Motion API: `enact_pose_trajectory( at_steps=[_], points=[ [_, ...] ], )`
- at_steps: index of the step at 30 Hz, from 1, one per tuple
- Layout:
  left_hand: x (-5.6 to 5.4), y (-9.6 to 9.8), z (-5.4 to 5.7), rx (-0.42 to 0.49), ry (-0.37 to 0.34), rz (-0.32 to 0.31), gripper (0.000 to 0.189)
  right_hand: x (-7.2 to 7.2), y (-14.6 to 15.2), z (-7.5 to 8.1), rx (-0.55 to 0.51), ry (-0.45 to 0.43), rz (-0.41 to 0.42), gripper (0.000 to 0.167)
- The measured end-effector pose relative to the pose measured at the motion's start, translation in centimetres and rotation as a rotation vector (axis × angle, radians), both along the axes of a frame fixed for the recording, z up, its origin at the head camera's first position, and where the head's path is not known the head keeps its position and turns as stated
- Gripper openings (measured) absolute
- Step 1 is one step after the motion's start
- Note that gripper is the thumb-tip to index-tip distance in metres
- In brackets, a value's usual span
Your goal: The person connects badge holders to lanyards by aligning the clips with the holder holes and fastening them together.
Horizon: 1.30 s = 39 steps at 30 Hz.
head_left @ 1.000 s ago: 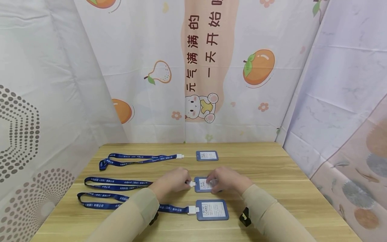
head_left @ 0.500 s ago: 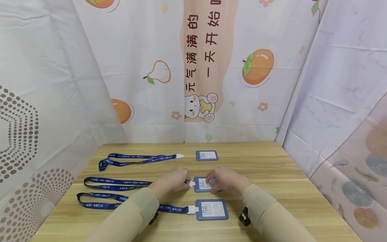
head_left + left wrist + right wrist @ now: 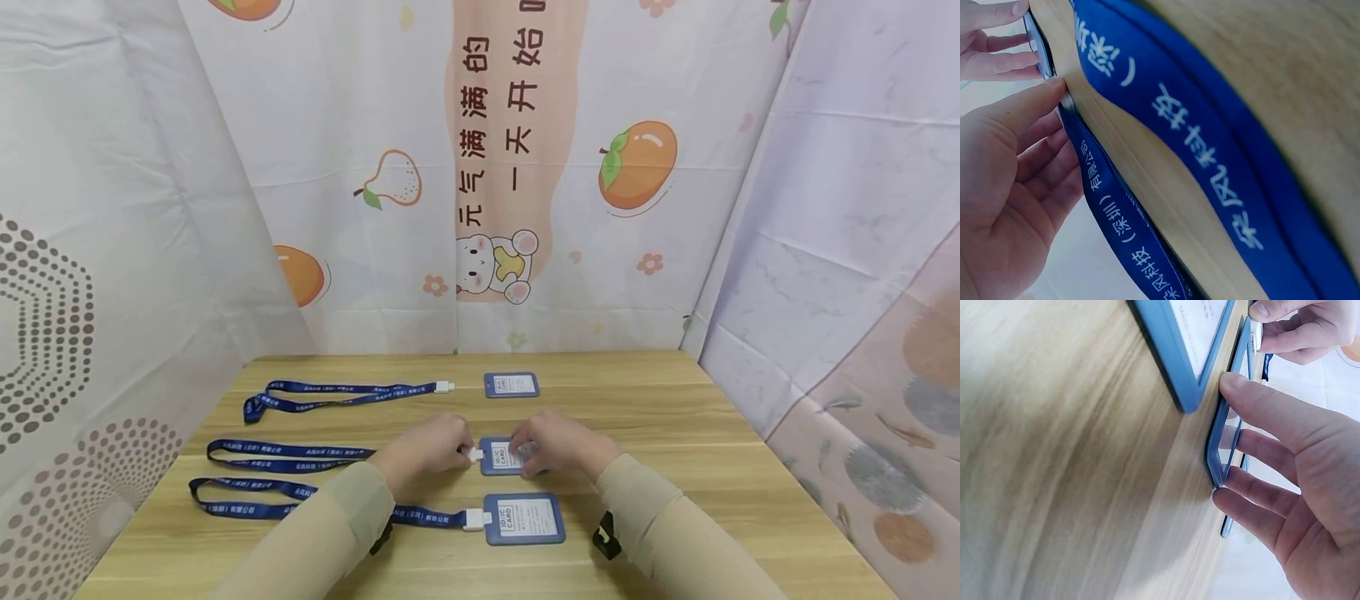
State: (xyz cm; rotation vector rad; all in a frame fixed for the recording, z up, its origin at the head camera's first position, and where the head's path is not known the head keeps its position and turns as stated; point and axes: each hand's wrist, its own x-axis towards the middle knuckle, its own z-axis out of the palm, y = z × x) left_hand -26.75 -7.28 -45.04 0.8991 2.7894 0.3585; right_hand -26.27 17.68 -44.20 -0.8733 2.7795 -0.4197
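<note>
Blue card holder (image 3: 494, 457), left fingers (image 3: 450, 437) pinching its white clip (image 3: 476, 454), right fingers (image 3: 1263, 487) bent, gripping its edges

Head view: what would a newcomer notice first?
Likely the fruit-print curtain behind the table. Next, around mid-table, the left hand pinching a white clip and the right hand gripping the middle badge. Three blue lanyards stretch across the left side.

Beige sleeves (image 3: 693, 542) with broad cuffs (image 3: 358, 498), and a small black piece (image 3: 606, 537), perhaps a strap, beneath each
</note>
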Motion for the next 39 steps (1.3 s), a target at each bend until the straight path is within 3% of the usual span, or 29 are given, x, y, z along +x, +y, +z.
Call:
enact_pose_trajectory(
  at_steps=[10,26,39],
  points=[
    [0.01,0.12,0.12,-0.001,0.03,-0.036,0.015,-0.15,-0.12,0.09,0.017,0.016,0.012,0.035],
    [0.31,0.25,0.43,-0.018,0.01,-0.011,0.008,-0.13,-0.05,-0.01,0.007,0.011,0.023,0.035],
    [0.11,0.56,0.27,-0.046,0.039,-0.012,0.003,-0.26,-0.11,-0.07,0.01,0.009,0.012,0.035]
  ],
)
